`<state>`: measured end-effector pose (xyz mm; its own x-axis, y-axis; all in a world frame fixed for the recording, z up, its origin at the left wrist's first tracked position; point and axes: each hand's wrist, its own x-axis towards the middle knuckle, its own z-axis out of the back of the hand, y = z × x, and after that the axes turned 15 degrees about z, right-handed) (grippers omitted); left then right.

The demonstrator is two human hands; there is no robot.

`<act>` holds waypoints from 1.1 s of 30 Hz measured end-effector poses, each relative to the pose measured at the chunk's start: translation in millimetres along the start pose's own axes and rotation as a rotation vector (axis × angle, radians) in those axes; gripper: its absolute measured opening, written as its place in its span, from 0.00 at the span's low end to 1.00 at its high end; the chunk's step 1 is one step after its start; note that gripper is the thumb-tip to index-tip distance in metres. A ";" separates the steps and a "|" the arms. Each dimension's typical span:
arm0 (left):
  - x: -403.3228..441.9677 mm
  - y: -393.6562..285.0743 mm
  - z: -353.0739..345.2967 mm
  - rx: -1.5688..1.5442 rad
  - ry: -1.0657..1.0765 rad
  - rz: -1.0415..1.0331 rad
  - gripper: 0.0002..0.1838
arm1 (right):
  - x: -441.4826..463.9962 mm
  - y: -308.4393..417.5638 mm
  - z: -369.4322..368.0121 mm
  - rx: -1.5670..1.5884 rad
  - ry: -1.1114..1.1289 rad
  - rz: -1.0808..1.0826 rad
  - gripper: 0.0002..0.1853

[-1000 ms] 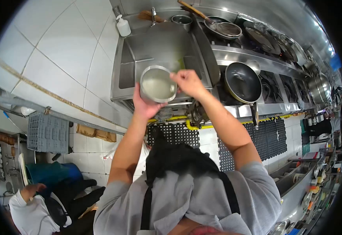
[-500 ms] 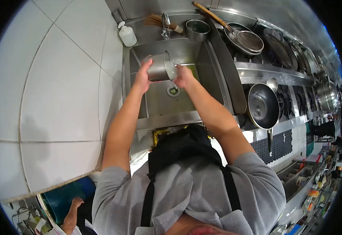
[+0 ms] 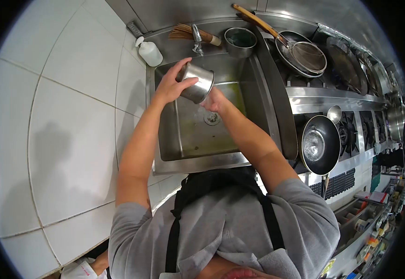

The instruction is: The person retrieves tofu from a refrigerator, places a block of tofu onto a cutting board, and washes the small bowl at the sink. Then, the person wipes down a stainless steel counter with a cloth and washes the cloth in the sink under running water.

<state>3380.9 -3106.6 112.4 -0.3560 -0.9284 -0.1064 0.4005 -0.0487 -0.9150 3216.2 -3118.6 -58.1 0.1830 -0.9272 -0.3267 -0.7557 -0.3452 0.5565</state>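
Observation:
Over the sink, my left hand grips a shiny metal container, its thumb along the near side and its fingers over the top. The container is tilted, with a rim toward the right. My right hand is close against its lower right side. The right fingers are partly behind the container and blurred, so I cannot see what they hold, if anything. The faucet stands just beyond the container. Below my hands, the sink drain shows in the wet basin.
A white pump bottle, a straw brush and a metal pot line the back ledge. To the right are a strainer, a black wok and a ladle by the burners. A tiled wall borders the left.
The container has turned in my left hand and now tilts more. My right hand has moved from its open mouth to its lower right side. The camera view has shifted slightly.

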 end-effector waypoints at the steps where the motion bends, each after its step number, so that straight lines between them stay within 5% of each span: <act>1: 3.2 -7.5 3.5 0.225 -0.052 -0.095 0.35 | 5.2 -0.5 3.3 0.009 -0.003 -0.004 0.14; 6: 10.4 -16.2 9.3 0.225 -0.113 -0.145 0.38 | 9.0 14.3 9.7 -0.360 -0.103 0.043 0.10; 8: 9.7 4.5 4.7 -0.215 -0.102 0.052 0.37 | 32.6 11.6 41.6 -0.435 0.007 -0.019 0.09; 10: 6.5 39.6 -4.7 -0.282 -0.167 0.045 0.33 | 36.5 14.7 49.1 -0.768 0.057 -0.003 0.06; 12: -10.7 66.4 -14.6 -0.787 -0.203 0.358 0.30 | 43.5 14.6 56.1 -0.781 0.027 -0.012 0.06; 15: -34.2 114.5 -24.9 -1.015 -0.229 0.496 0.28 | 47.2 6.6 69.5 -0.999 0.132 -0.044 0.07; 20: -49.8 150.1 -39.1 -1.036 -0.270 0.556 0.30 | 60.2 -32.7 100.2 -1.254 0.102 -0.065 0.24; 21: -50.3 158.2 -40.3 -1.031 -0.269 0.543 0.30 | 61.9 -41.2 106.5 -1.257 0.106 -0.080 0.24; 23: -49.7 168.5 -37.8 -1.042 -0.266 0.567 0.30 | 66.5 -49.7 117.3 -1.031 -0.247 -0.122 0.27; 26: -40.3 185.1 -35.0 -1.080 -0.231 0.618 0.30 | 82.5 -12.2 113.8 -1.156 -0.178 -0.180 0.29; 28: -32.7 194.3 -34.7 -1.113 -0.207 0.653 0.30 | 118.1 -6.7 146.7 -1.362 -0.086 0.086 0.29; 30: -17.4 195.3 -35.1 -1.252 -0.182 0.724 0.31 | 109.9 28.7 83.8 -1.031 -0.172 0.289 0.29; 33: 0.3 209.0 -39.8 -1.415 -0.064 0.737 0.34 | 139.6 60.4 33.6 -0.961 -0.149 0.385 0.34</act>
<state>3430.9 -3102.3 -94.3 -0.3987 -0.6085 -0.6861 -0.6228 0.7289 -0.2845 3175.0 -3264.0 -95.8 -0.0932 -0.9942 -0.0528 0.0833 -0.0606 0.9947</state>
